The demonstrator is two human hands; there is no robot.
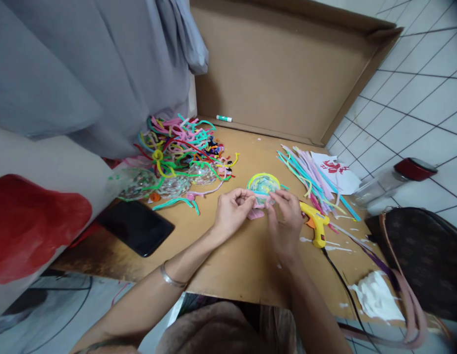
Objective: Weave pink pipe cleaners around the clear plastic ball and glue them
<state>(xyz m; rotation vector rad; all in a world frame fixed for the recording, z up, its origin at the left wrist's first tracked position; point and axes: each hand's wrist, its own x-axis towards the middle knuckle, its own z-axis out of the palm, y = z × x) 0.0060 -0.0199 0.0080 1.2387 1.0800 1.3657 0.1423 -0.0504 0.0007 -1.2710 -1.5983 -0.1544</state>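
Observation:
My left hand (232,212) and my right hand (288,219) meet over the table, both with pinched fingers. Pink pipe cleaner (261,198) stretches between their fingertips, with a teal strand along it. Just beyond lies a round, clear disc (264,183) with a yellow fuzzy rim and streaks of colour. It is partly hidden by the fingers, and I cannot tell whether the strands are fixed to it. A small pink piece (255,214) shows below the left fingertips. Right of my right hand rests a yellow glue gun (318,223).
Loose pipe cleaners (305,169) lie beyond the glue gun, beside a bottle (383,184) and a dark bag (423,260). A tangled colourful pile (177,142) and a black phone (137,227) are on the left. A cardboard wall (280,69) stands behind, a glue stick (224,118) at its foot.

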